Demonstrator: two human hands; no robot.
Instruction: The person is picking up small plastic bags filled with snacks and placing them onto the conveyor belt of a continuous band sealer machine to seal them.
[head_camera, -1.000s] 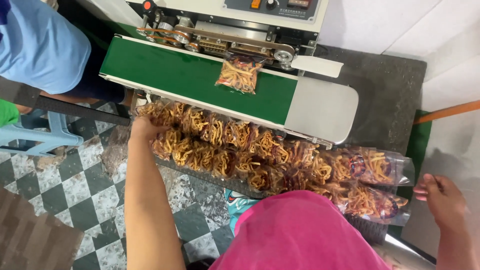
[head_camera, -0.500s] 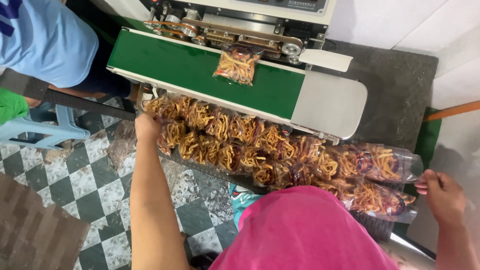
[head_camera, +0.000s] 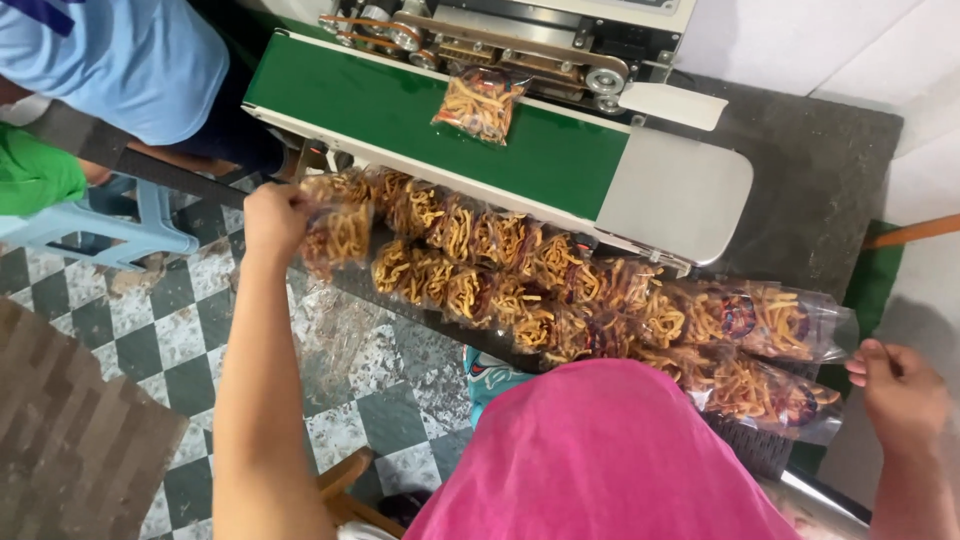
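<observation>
Snack packets (head_camera: 560, 290) in long row, left hand (head_camera: 272, 215) fingers grasping end packet, right hand (head_camera: 900, 390) loosely curled.

Glossy clear plastic snack packets (head_camera: 560, 290)

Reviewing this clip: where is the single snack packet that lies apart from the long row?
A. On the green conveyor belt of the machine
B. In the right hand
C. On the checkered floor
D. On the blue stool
A: the lone snack packet lies on the green conveyor belt, under the machine's rollers, while the row of packets sits in front of the belt.
</observation>
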